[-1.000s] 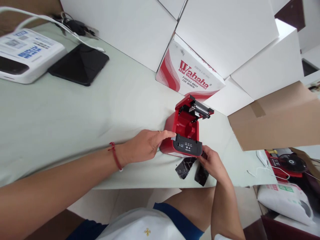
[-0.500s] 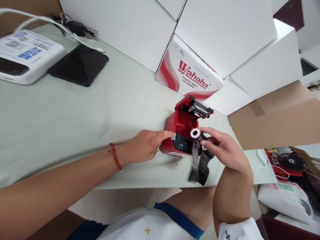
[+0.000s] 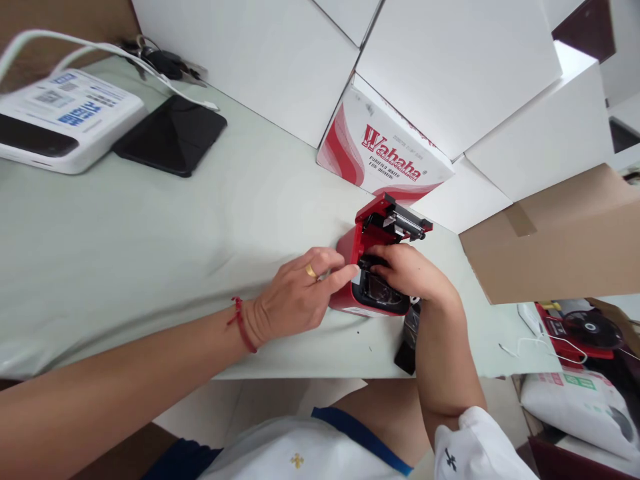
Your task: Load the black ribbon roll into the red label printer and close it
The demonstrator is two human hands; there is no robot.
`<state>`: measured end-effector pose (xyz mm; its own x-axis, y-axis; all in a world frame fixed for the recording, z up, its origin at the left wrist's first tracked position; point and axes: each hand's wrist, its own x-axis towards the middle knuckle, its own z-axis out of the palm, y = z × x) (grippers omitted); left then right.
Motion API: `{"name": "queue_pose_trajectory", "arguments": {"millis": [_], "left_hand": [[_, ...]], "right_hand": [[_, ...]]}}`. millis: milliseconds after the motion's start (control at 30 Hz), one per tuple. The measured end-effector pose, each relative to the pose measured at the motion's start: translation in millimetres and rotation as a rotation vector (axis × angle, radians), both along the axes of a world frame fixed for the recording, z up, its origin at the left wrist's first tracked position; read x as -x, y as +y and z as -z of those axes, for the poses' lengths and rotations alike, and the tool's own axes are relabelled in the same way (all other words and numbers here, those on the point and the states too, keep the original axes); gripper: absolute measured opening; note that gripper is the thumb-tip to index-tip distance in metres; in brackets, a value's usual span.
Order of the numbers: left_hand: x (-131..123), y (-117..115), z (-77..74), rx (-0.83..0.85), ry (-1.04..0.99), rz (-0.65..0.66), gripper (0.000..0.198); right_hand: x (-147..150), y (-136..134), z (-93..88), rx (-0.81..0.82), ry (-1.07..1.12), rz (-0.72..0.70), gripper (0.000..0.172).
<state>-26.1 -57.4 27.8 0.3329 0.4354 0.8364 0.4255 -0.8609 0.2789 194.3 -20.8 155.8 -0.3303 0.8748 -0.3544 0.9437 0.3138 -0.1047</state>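
Note:
A small red printer point(image 3: 345, 300) stands on the table with its lid point(image 3: 393, 217) raised, showing a roller on the lid's underside. My left hand point(image 3: 300, 287) is curled at the printer's left side, thumb and finger on its front rim. Inside the open printer, my right hand point(image 3: 407, 270) has its fingers closed on a roll of black ribbon point(image 3: 377, 262), mostly hidden by the hand. Dark glossy film point(image 3: 383, 290) spreads across the printer's front edge. More dark film point(image 3: 407, 353) and a white-cored end lie at the right, partly behind my forearm.
Behind the printer stand a Wahaha carton point(image 3: 385, 147) and white boxes point(image 3: 455, 67). At the left are a black phone point(image 3: 173, 133), a white device point(image 3: 100, 123), a cable and keys point(image 3: 165, 63). A cardboard box point(image 3: 555, 233) stands at the right.
My right hand has moved the roll left and down into the open printer. My left hand has shifted slightly, its fingers now curled at the printer's rim. The view has tilted a little.

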Motion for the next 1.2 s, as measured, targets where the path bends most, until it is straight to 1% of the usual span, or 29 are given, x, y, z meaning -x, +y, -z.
{"name": "queue_pose_trajectory", "arguments": {"millis": [67, 167, 233, 267, 333, 400, 433, 500, 533, 567, 633, 733, 867, 967, 1067, 1133, 1200], "left_hand": [[-2.9, -3.7, -3.7, -0.065, 0.003, 0.0, 0.051], [-7.2, -8.6, -5.9, -0.086, 0.092, 0.082, 0.049], [-9.4, -10.6, -5.1, -0.085, 0.138, 0.13, 0.047], [-10.2, -11.1, -4.4, -0.089, 0.144, 0.143, 0.045], [-11.1, -11.5, -2.9, -0.109, 0.12, 0.156, 0.042], [-11.6, -11.6, -2.1, -0.13, 0.082, 0.166, 0.04], [-11.8, -11.8, -2.0, -0.139, 0.066, 0.171, 0.038], [-12.3, -12.4, -2.1, -0.153, 0.047, 0.178, 0.037], [-12.5, -12.7, -2.2, -0.157, 0.042, 0.181, 0.037], [-12.7, -13.0, -2.2, -0.159, 0.04, 0.183, 0.038], [-12.8, -13.4, -2.1, -0.16, 0.041, 0.183, 0.039], [-12.5, -13.3, -2.1, -0.167, 0.041, 0.177, 0.038], [-12.4, -13.4, -3.1, -0.168, 0.032, 0.173, 0.037], [-12.3, -13.7, -4.5, -0.167, 0.019, 0.182, 0.037], [-11.1, -12.4, -5.1, -0.134, -0.005, 0.201, 0.039], [-9.3, -9.6, -4.2, -0.079, -0.044, 0.189, 0.045], [-6.8, -5.3, -2.1, -0.005, -0.074, 0.153, 0.055]], "right_hand": [[-1.1, 2.2, 0.2, 0.009, -0.012, -0.046, 0.035], [-3.9, 1.7, 0.1, 0.017, 0.004, -0.08, 0.032], [-4.7, -3.1, -0.5, -0.018, 0.101, -0.063, 0.033], [-4.6, -7.0, -1.1, -0.066, 0.189, -0.039, 0.032], [-3.5, -16.0, -3.1, -0.233, 0.403, 0.025, 0.028], [-3.3, -23.5, -5.3, -0.48, 0.587, 0.088, 0.025], [-4.2, -25.3, -5.9, -0.62, 0.636, 0.114, 0.026], [-9.1, -24.0, -4.6, -0.866, 0.621, 0.137, 0.031], [-12.9, -21.2, -2.4, -0.944, 0.572, 0.137, 0.035], [-17.2, -17.7, 0.7, -0.985, 0.51, 0.131, 0.039], [-25.3, -11.5, 8.7, -0.958, 0.407, 0.102, 0.046], [-31.2, -13.9, 18.8, -0.878, 0.372, 0.044, 0.044], [-28.1, -41.2, 23.3, -0.868, 0.467, 0.024, 0.035], [-25.5, -65.6, 29.7, -0.801, 0.519, 0.032, 0.032], [-24.8, -82.0, 44.1, -0.755, 0.528, 0.032, 0.032], [-24.3, -87.2, 54.9, -0.773, 0.543, 0.041, 0.033], [-23.2, -88.5, 63.2, -0.807, 0.572, 0.061, 0.033]]}}
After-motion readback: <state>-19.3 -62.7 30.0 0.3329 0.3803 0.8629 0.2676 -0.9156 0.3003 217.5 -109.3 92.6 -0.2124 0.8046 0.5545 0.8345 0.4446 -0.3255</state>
